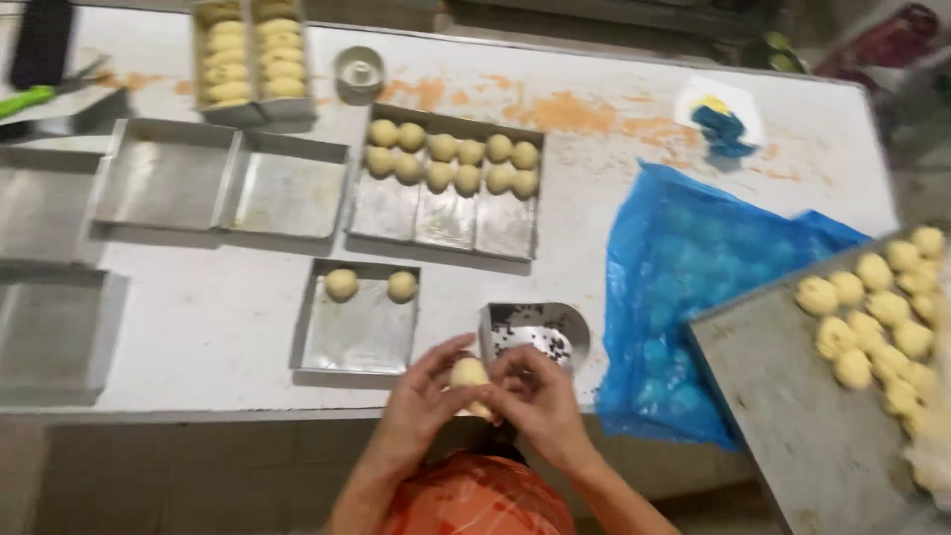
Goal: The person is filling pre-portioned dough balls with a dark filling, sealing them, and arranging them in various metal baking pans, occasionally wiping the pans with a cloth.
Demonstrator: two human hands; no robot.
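We see our left hand (421,396) and right hand (540,396) raised together at the near edge of the table (218,317), forearms coming up from below and angling inward so the two hands meet palm toward palm. The fingers (444,355) of both hands are curled around a pale dough ball (470,374), pressed onto it from either side, with the thumbs lying over its top; the ball sits between the fingertips, just over the table's front edge. Just beyond the fingers stands a small metal scoop-shaped container (535,332) with dark specks inside, nearly touching the right fingertips. Beyond and to the left of the fingers lies a small square tin (352,332) holding two dough balls along its far wall, the rest of its floor bare. Farther out past the fingers is a long three-section tin (446,213) with a double row of dough balls in its far half. To the right of the fingers a blue plastic sheet (693,267) spreads over the table, and a large tray (792,396) with many dough balls juts over the table's right corner, tilted in the view. Left of the fingers the table surface runs open up to two empty tins (223,178) far off, and the stretch between the small tin and the table's front edge is free.
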